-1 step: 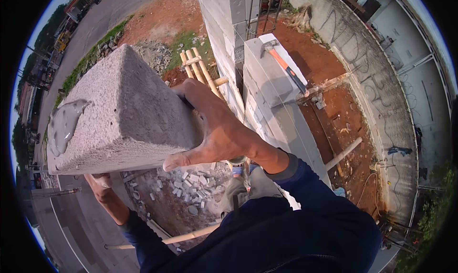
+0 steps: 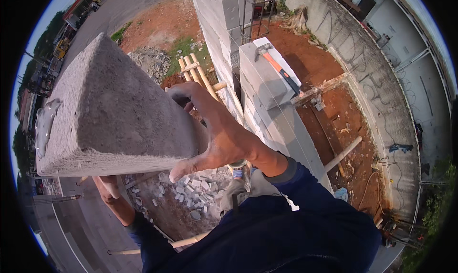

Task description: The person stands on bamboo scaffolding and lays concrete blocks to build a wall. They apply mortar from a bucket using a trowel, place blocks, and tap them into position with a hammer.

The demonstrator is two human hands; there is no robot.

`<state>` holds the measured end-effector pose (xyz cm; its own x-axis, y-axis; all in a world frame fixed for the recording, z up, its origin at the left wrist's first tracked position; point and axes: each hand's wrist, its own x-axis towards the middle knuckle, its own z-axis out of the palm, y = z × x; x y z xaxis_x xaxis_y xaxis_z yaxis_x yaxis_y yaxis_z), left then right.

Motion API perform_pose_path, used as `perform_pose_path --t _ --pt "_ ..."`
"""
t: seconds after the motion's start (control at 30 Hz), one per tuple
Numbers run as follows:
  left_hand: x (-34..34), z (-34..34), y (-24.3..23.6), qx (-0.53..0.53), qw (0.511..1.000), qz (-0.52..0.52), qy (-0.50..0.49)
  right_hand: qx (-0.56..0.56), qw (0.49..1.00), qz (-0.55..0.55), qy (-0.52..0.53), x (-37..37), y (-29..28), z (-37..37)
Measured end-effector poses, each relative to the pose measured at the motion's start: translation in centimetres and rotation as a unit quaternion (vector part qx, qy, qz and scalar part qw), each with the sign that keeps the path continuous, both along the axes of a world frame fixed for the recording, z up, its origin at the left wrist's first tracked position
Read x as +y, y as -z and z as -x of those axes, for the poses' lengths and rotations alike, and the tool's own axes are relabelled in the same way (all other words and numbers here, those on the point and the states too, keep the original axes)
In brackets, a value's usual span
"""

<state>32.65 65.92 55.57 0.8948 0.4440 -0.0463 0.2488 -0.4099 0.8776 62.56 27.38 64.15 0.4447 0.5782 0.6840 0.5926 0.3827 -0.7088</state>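
Concrete block point(image 2: 129, 106) is tilting in mid-air at left, with wet mortar point(image 2: 46, 129) clinging to its left face. Below, the left hand point(image 2: 109, 187) is apparently bracing its underside; the block is hiding the fingers, so their spread is impossible to tell. Its long axis is seemingly running rightward, ending at the right hand point(image 2: 219, 134), which is clasping that end, thumb and fingers wide apart. Farther right, a hammer point(image 2: 277, 68) is lying on the wall point(image 2: 269, 96).
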Motion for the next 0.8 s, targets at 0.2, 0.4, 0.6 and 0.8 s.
perform_pose_path --t 0.2,0.4,0.6,0.8 --pt "-14.3 -10.8 4.0 -0.243 0.947 0.199 -0.072 0.034 0.996 0.023 0.084 -9.9 4.2 6.2" --pt "-27.7 -15.5 0.7 -0.353 0.849 0.392 -0.001 0.048 0.978 0.087 0.184 -17.2 -1.3 10.8" --pt "-39.2 -19.1 -1.0 -0.298 0.757 0.563 0.147 -0.028 0.957 0.065 0.283 -25.7 -8.4 11.3" --pt "-45.0 -23.5 0.9 -0.065 0.75 0.504 0.423 0.069 0.916 0.108 0.38 -31.0 -13.3 12.5"
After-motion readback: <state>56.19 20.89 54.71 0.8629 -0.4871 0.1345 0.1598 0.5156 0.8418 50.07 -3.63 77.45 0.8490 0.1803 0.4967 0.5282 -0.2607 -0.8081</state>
